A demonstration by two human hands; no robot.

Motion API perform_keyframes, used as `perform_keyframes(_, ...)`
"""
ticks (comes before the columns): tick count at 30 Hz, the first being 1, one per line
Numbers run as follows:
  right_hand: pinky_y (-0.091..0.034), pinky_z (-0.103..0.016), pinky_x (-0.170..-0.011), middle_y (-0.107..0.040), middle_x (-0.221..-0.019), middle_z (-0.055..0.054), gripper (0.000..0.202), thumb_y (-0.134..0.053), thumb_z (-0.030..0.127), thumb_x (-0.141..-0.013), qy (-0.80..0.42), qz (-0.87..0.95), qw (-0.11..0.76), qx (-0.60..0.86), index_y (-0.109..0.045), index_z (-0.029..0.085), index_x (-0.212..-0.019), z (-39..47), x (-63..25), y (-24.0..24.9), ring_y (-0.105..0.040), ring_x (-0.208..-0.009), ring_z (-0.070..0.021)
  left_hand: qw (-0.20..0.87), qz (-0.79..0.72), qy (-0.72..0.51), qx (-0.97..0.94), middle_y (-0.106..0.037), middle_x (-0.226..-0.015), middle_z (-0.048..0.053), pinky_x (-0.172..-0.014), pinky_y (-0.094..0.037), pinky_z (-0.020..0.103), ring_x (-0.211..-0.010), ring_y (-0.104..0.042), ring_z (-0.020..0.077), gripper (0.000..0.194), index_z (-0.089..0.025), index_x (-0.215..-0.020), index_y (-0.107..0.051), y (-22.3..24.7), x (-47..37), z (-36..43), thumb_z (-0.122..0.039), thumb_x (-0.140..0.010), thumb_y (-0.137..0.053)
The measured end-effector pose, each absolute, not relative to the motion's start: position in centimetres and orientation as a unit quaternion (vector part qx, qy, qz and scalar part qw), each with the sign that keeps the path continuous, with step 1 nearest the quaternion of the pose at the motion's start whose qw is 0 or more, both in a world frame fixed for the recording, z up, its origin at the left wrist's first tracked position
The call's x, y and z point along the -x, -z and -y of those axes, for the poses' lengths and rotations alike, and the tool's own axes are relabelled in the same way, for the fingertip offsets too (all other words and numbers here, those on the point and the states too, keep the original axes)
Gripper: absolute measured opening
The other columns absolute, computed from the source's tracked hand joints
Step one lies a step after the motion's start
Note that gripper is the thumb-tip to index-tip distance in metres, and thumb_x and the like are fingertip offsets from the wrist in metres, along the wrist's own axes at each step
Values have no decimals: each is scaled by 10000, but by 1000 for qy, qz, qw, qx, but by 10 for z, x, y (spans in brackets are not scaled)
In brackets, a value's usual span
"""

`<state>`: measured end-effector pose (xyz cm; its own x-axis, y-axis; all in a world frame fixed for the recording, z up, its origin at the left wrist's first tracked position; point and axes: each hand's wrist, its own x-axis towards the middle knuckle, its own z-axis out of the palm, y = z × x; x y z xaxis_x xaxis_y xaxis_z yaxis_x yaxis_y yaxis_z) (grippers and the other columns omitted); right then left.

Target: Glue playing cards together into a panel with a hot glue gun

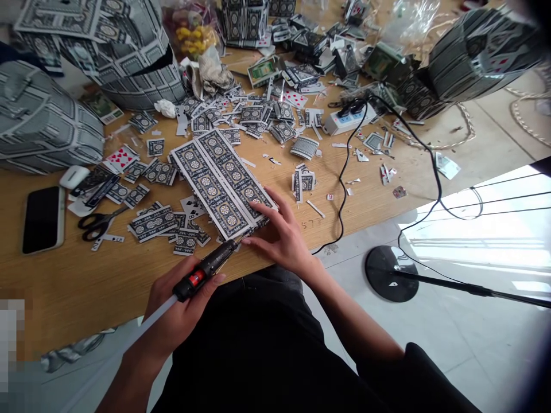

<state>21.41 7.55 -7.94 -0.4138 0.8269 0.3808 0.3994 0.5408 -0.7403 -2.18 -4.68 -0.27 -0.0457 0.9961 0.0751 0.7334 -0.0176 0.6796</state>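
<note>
My left hand (181,312) is wrapped round a black glue gun (209,267) with a red switch, and a long pale glue stick (161,315) runs out of its back end. The gun's tip points at the near corner of a panel of playing cards (221,180) laid back side up in two rows; whether they touch I cannot tell. With its fingers on top and thumb at the near edge, my right hand (282,232) grips the panel's near right end. Cut card pieces (155,223) lie to the panel's left.
Black scissors (101,223), a phone (43,219) and a white earbud case (74,177) are on the left. Large card-covered forms (43,120) stand behind them. A power strip (350,119) trails a black cable (342,183) over the table edge. Card scraps (258,117) cover the back.
</note>
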Motion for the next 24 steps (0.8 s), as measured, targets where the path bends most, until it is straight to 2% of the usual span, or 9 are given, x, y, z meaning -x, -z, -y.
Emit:
perform_keyframes(6,-452,-603,-1309,-425,-1732,-171,722,-878,526,-904,-284,788,387,385,-602,322,-1539,-76,-213,81,-452,-1621,-367,224,-662,-288,-654,-690,-714,-42,-642,-516,248,-619,-667,140,217,-236,-875,-655,6,27,53,-385,-1022,-712)
perform_keyframes(11,-447,-601,-1313,-428,-1722,-183,752,-897,557,-873,-299,781,395,381,-617,308,-1526,-77,-213,83,-454,-1618,-376,208,-665,-287,-657,-762,-812,-12,-635,-530,253,-702,-737,169,221,-234,-915,-679,12,30,57,-426,-1021,-714)
perform_keyframes(15,-432,-620,-1322,-430,-1724,-167,741,-873,578,-889,-302,780,397,377,-605,333,-1535,-78,-213,84,-439,-1628,-375,183,-662,-289,-667,-753,-789,-11,-617,-532,254,-679,-734,175,249,-240,-873,-654,15,33,62,-433,-1015,-721)
perform_keyframes(24,-431,-628,-1323,-430,-1728,-155,751,-884,571,-881,-301,779,398,378,-602,344,-1539,-78,-213,84,-441,-1625,-386,190,-663,-286,-665,-602,-624,-73,-561,-481,234,-526,-597,125,294,-251,-808,-569,9,33,64,-397,-1019,-713)
